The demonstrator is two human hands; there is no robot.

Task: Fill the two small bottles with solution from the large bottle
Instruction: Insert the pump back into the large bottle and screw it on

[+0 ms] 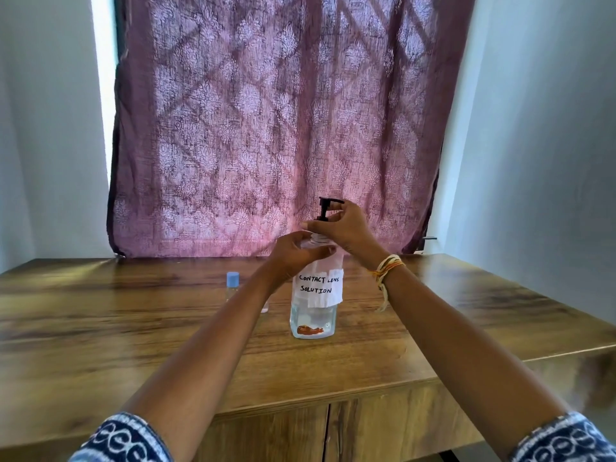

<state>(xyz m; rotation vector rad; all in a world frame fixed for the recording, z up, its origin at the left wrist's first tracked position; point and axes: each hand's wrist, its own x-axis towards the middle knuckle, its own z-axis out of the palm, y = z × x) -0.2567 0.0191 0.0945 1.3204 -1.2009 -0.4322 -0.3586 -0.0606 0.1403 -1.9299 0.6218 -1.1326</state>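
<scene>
The large clear bottle (313, 315) stands upright on the wooden table (133, 328), wearing a paper label that reads "CONTACT LENS SOLUTION". My left hand (293, 255) grips its shoulder from the left. My right hand (346, 225) pinches the black pump head (325, 208) at the bottle's neck. Left of the big bottle stands a small clear bottle with a light blue cap (232, 285). A second small bottle (265, 306) is mostly hidden behind my left forearm.
A purple patterned curtain (276, 128) hangs behind the table's far edge. White walls close in on both sides. The table's front edge (333, 400) runs below my forearms, with cabinet doors beneath it.
</scene>
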